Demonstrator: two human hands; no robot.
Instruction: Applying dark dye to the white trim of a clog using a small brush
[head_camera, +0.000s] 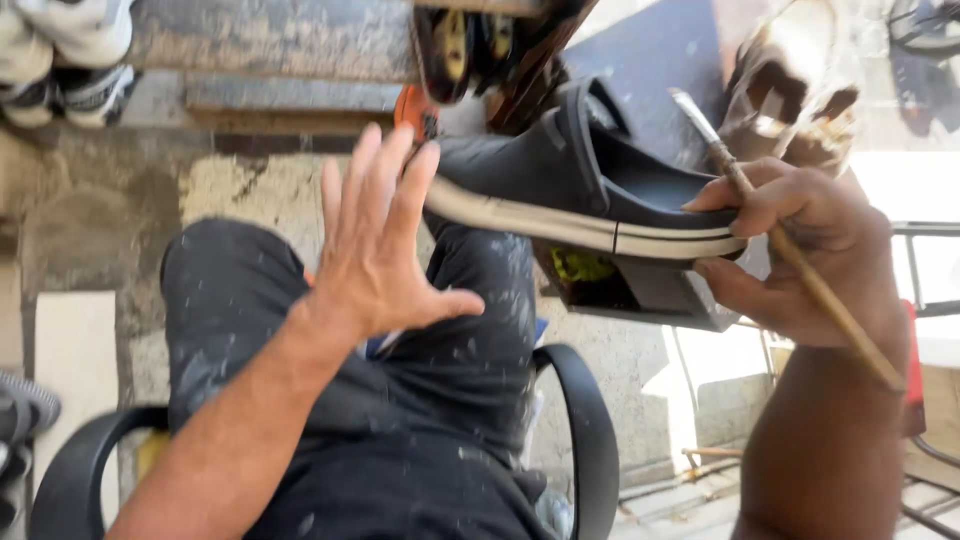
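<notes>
While I look down through the head camera, I see the left hand (375, 250) spread wide open with nothing in it, just beside the toe of a black shoe (580, 185). The right hand (800, 250) grips the shoe's heel and a thin brush (790, 245) together, above the knees.

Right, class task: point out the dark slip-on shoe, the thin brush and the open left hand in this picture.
dark slip-on shoe (560, 175), head view, on its dark upper.
thin brush (800, 265), head view, on the wooden handle below the knuckles.
left hand (375, 260), head view, on the back of the hand.
</notes>
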